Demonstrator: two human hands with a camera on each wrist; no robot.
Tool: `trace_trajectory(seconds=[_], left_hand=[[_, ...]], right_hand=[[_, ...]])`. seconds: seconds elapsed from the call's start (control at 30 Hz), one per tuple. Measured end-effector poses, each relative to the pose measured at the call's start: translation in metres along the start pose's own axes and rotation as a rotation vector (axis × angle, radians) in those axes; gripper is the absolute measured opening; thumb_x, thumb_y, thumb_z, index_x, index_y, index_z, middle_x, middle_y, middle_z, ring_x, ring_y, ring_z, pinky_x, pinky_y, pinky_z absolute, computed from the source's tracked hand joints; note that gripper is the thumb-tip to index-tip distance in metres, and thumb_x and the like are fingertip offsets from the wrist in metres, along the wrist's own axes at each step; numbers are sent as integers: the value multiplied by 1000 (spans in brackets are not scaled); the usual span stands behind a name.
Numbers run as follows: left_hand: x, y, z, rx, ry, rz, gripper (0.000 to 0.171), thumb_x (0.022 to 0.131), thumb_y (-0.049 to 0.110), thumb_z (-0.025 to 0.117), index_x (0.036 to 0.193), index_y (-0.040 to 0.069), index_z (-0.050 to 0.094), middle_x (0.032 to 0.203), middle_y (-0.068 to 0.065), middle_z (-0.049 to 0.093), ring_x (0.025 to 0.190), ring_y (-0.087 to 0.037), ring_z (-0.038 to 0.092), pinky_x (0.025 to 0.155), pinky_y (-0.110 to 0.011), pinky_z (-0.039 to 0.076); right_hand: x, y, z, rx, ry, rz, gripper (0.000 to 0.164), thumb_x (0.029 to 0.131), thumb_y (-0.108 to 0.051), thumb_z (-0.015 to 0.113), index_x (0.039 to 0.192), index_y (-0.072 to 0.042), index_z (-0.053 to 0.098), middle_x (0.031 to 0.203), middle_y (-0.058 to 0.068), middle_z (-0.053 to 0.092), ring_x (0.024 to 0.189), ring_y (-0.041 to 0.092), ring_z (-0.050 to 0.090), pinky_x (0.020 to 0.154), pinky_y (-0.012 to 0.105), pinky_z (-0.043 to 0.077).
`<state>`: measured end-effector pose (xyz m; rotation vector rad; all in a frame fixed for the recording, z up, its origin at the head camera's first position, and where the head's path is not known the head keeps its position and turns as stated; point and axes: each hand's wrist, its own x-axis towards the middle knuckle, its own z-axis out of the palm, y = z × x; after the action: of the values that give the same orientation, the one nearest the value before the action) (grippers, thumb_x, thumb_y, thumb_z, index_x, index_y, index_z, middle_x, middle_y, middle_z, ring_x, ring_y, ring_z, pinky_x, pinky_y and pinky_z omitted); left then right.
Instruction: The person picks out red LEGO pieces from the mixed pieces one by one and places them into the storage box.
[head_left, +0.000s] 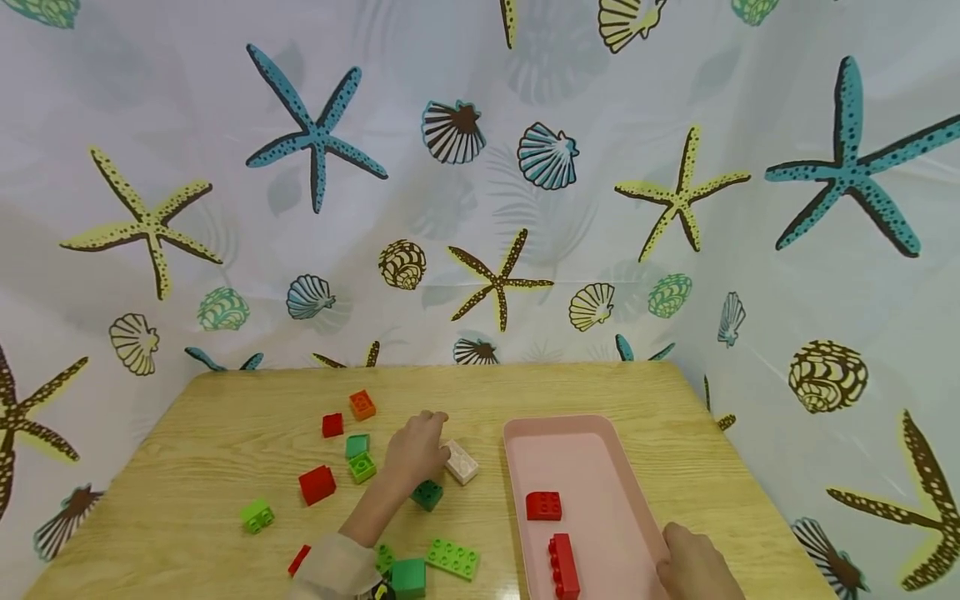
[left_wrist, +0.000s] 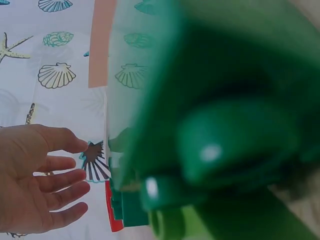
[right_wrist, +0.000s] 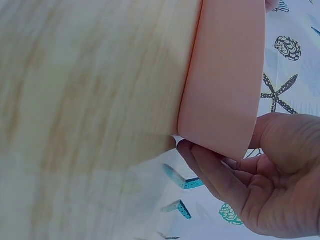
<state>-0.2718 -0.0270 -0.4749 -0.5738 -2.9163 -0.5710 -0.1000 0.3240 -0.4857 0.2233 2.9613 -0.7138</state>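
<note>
My left hand [head_left: 416,454] reaches over the table between a white brick [head_left: 461,462] and a dark green brick [head_left: 427,495]. In the left wrist view its fingers are spread and hold nothing; a large blurred green brick [left_wrist: 235,135] fills the right of that view. On the right, my right hand [head_left: 697,567] grips the wall of a pink tray [head_left: 637,492]. The right wrist view shows the thumb on one side of the tray wall [right_wrist: 222,75] and the fingers against its end. Inside the tray lie a curved red brick [head_left: 543,506] and a long red brick [head_left: 564,567].
Left of my left hand lie loose bricks: an orange one [head_left: 362,405], red ones [head_left: 317,485] and light green ones [head_left: 257,516]. A flat light green brick [head_left: 453,558] and a green brick [head_left: 408,577] sit near the front. A patterned curtain [head_left: 480,200] surrounds the wooden table [head_left: 225,433].
</note>
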Motion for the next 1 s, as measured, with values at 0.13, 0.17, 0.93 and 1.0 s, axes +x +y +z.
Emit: trace_trajectory(seconds=[0.13, 0.17, 0.93, 1.0], left_hand=[[0, -6, 2, 37, 36, -29, 43, 84, 8, 77, 124, -2, 63, 120, -21, 61, 106, -38, 60, 77, -48, 55], [0, -7, 2, 39, 39, -39, 44, 85, 9, 77, 125, -2, 63, 121, -21, 61, 107, -38, 60, 78, -48, 54], [-2, -24, 7, 48, -30, -153, 30, 84, 8, 79, 103, -7, 62, 94, -20, 61, 86, -34, 62, 70, -45, 56], [-2, -25, 8, 39, -30, -156, 27, 84, 6, 78, 101, -7, 62, 93, -20, 61, 85, -33, 62, 70, -44, 56]], right_hand=[[-2, -1, -1, -12, 34, -22, 15, 77, 5, 64, 78, -2, 51, 68, 6, 57, 61, 22, 54, 56, 42, 46], [-2, -1, -1, -16, 42, -29, 15, 76, 4, 64, 78, -3, 51, 68, 6, 57, 61, 22, 53, 55, 42, 46], [-6, 0, -1, -21, 53, -43, 16, 77, 3, 66, 80, -2, 52, 69, 5, 57, 61, 23, 53, 55, 43, 45], [-6, 0, -1, -17, 60, -49, 15, 77, 3, 66, 79, -2, 52, 69, 5, 57, 60, 22, 52, 55, 43, 45]])
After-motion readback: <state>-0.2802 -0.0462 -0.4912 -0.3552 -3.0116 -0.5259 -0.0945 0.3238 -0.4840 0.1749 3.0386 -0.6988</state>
